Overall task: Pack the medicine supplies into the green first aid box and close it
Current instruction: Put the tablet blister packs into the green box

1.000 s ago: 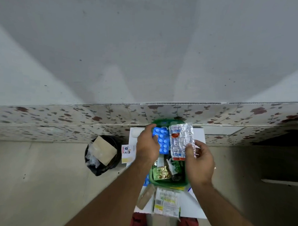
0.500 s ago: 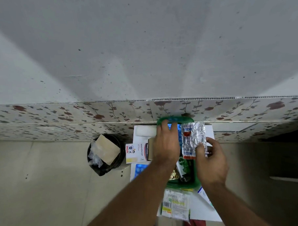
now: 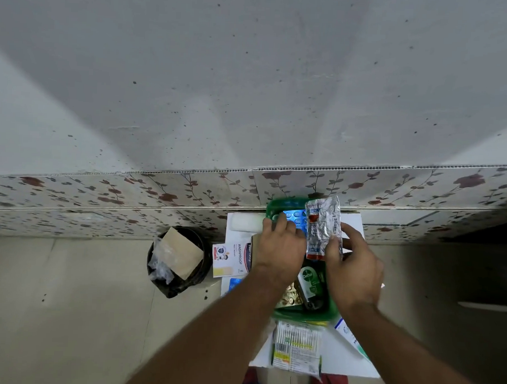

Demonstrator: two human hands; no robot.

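The green first aid box point(image 3: 332, 311) stands open on a small white table point(image 3: 338, 361). Inside it lie a green Dettol bottle point(image 3: 310, 284) and a gold blister strip point(image 3: 289, 298). My left hand point(image 3: 281, 251) presses a blue blister pack point(image 3: 296, 218) down into the box's far end. My right hand point(image 3: 353, 271) pinches a silver foil strip point(image 3: 323, 226) with a red mark and holds it upright over the box, right of the blue pack.
A white WASHPROOF plaster box point(image 3: 232, 259) lies left of the green box, a white roll point(image 3: 245, 222) behind it. A printed packet point(image 3: 296, 349) lies in front, another packet point(image 3: 350, 338) at the right. A black bin point(image 3: 176, 261) stands on the floor to the left.
The head camera has shifted, so the table sits further right in view. My left hand has lowered the blue pack deeper into the box. The foil strip stays raised.
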